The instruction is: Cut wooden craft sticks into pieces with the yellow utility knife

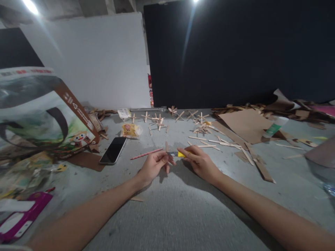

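Note:
In the middle of the table my left hand [156,164] is closed, its fingertips pinching a short wooden craft stick [166,146] that points up and away. My right hand [200,161] grips a yellow-handled cutter [181,153], fingers laid along its handle. The cutter's grey metal end reaches left to the stick at my left fingertips. Whether it touches the wood I cannot tell. Just left of my left hand lies a red-and-white striped straw [146,154]. Loose craft sticks [208,146] are scattered beyond my right hand.
Several star-shaped stick pieces [146,116] stand toward the back. At left are a phone [113,150], a small yellow packet [131,130], a large printed bag [52,115] and a purple tool [24,216]. Cardboard [244,125] and a glue stick [276,127] lie right.

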{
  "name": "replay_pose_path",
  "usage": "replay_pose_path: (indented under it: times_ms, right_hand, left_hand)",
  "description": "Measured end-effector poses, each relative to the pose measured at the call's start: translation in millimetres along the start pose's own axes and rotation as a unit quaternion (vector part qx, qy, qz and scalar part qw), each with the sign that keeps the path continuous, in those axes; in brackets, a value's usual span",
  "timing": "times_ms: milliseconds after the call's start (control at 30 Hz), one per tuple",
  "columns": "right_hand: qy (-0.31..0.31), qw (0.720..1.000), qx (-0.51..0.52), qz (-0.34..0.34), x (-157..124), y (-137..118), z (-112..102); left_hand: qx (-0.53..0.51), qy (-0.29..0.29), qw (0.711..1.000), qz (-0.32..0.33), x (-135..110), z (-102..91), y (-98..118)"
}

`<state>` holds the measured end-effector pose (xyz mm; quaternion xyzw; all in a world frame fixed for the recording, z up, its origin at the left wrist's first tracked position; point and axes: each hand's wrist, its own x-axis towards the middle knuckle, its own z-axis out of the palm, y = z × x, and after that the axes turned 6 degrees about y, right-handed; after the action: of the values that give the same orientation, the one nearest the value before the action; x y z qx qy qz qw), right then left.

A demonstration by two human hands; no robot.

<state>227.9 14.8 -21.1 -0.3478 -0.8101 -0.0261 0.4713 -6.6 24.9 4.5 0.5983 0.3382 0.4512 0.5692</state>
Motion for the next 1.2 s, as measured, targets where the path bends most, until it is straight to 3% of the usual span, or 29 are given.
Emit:
replay_pose_path:
  times_ms: [267, 567, 767, 1000, 1200]
  right_hand:
    - [0.000, 1.000, 0.001, 0.029, 0.2, 1.3, -1.2]
    - [0.010, 1.000, 0.003, 0.023, 0.7, -0.1, -2.6]
    - [0.000, 1.000, 0.001, 0.004, 2.0, -1.8, -4.4]
    - [0.005, 0.999, -0.016, 0.030, -0.4, 0.5, -3.7]
    - [0.061, 0.992, -0.041, 0.102, -2.9, 5.3, -3.4]
  left_hand:
    - [0.000, -0.023, 1.000, -0.022, -3.2, 0.0, 2.2]
    - [-0.003, -0.028, 1.000, -0.012, -3.5, -0.4, 0.7]
    - [0.018, -0.055, 0.997, -0.042, -5.4, 1.1, -0.7]
    - [0.019, -0.006, 1.000, 0.006, -7.2, 4.0, 6.5]
    - [0.021, 0.006, 1.000, 0.021, -5.8, 5.0, 4.1]
